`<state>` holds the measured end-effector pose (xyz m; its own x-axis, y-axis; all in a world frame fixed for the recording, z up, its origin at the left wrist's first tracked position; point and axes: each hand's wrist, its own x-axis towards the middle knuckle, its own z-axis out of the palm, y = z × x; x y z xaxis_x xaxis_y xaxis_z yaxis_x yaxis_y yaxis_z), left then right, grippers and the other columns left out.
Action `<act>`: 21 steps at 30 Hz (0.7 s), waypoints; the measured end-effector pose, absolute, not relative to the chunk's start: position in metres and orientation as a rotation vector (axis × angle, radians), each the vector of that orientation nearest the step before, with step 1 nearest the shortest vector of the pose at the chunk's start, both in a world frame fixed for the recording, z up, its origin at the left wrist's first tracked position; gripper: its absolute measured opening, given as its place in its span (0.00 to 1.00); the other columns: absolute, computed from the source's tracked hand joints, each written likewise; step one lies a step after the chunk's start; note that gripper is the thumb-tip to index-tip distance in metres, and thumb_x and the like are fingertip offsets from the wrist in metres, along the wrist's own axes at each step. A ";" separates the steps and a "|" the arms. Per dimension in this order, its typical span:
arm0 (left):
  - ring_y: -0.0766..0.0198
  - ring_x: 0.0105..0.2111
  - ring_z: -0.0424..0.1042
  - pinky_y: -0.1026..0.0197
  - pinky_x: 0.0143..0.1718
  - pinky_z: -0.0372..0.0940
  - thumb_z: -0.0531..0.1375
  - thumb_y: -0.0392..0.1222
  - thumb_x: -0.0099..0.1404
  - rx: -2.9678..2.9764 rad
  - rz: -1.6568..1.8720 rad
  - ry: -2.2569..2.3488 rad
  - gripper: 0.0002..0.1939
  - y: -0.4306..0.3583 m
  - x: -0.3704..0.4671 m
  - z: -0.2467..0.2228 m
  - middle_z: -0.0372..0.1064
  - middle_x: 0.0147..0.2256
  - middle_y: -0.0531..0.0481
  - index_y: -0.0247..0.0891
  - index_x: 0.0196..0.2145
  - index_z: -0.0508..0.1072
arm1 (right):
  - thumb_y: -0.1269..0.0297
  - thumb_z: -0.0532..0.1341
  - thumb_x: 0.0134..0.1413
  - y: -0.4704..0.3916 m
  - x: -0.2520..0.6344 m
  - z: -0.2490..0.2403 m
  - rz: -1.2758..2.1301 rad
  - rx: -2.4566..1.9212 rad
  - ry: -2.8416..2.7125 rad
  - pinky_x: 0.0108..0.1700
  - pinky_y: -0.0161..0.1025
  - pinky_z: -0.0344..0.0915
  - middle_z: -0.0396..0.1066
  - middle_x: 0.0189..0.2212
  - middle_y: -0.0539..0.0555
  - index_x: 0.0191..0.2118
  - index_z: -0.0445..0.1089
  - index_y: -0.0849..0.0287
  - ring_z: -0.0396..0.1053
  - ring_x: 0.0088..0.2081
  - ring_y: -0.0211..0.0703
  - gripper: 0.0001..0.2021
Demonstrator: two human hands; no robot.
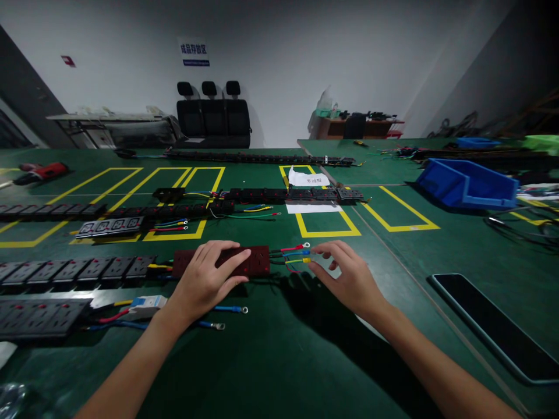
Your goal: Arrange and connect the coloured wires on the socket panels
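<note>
My left hand (213,270) lies over a dark red socket strip (261,261), its fingers across the top and its thumb along the near edge. Out of the strip's right end come short wires with a red ring terminal (300,247), a blue terminal (301,253) and a yellow terminal (305,261). At the tips of the blue and yellow ones, my right hand (345,270) has its thumb and forefinger closed in a pinch. To the left, a row of black sockets (78,270) lines up with the red strip, with yellow and red leads between them.
Nearer me lies another black socket strip (43,319) with a grey-white block (147,306) on its wires. Further back are more socket strips (271,195) and a paper sheet (309,177). A phone (493,326), a blue bin (467,185) and a red power tool (43,173) lie around.
</note>
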<state>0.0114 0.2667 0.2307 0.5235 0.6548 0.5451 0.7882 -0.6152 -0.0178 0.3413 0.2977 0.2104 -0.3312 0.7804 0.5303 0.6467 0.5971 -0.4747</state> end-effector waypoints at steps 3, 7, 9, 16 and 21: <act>0.47 0.53 0.68 0.44 0.52 0.68 0.63 0.41 0.71 -2.483 -0.701 -1.188 0.25 0.267 0.011 0.230 0.67 0.53 0.37 0.42 0.63 0.67 | 0.62 0.61 0.64 0.299 0.341 0.208 0.246 -1.145 -2.083 0.36 0.41 0.71 0.73 0.42 0.57 0.54 0.69 0.56 0.72 0.39 0.47 0.15; 0.46 0.53 0.68 0.43 0.52 0.67 0.65 0.39 0.68 -2.489 -0.670 -1.233 0.29 0.266 0.011 0.231 0.67 0.53 0.37 0.42 0.65 0.65 | 0.61 0.62 0.64 0.300 0.343 0.206 0.285 -1.177 -2.121 0.37 0.42 0.72 0.73 0.45 0.58 0.56 0.69 0.56 0.72 0.40 0.47 0.17; 0.46 0.53 0.68 0.43 0.52 0.67 0.65 0.38 0.68 -2.501 -0.645 -1.276 0.29 0.267 0.011 0.233 0.67 0.53 0.38 0.43 0.65 0.66 | 0.60 0.62 0.64 0.299 0.343 0.207 0.285 -1.186 -2.183 0.38 0.42 0.72 0.73 0.45 0.58 0.54 0.71 0.54 0.73 0.42 0.48 0.14; 0.45 0.55 0.67 0.40 0.54 0.67 0.65 0.34 0.66 -2.587 -0.521 -1.388 0.31 0.269 0.005 0.230 0.66 0.55 0.38 0.43 0.64 0.66 | 0.64 0.62 0.64 0.297 0.338 0.203 0.244 -1.243 -2.332 0.43 0.46 0.70 0.75 0.41 0.57 0.48 0.75 0.54 0.73 0.43 0.50 0.09; 0.47 0.55 0.67 0.41 0.55 0.67 0.64 0.38 0.68 -2.635 -0.481 -1.491 0.29 0.269 0.003 0.226 0.64 0.56 0.39 0.44 0.65 0.65 | 0.65 0.63 0.64 0.299 0.338 0.198 0.254 -1.257 -2.362 0.44 0.48 0.69 0.73 0.40 0.57 0.48 0.75 0.56 0.72 0.42 0.51 0.09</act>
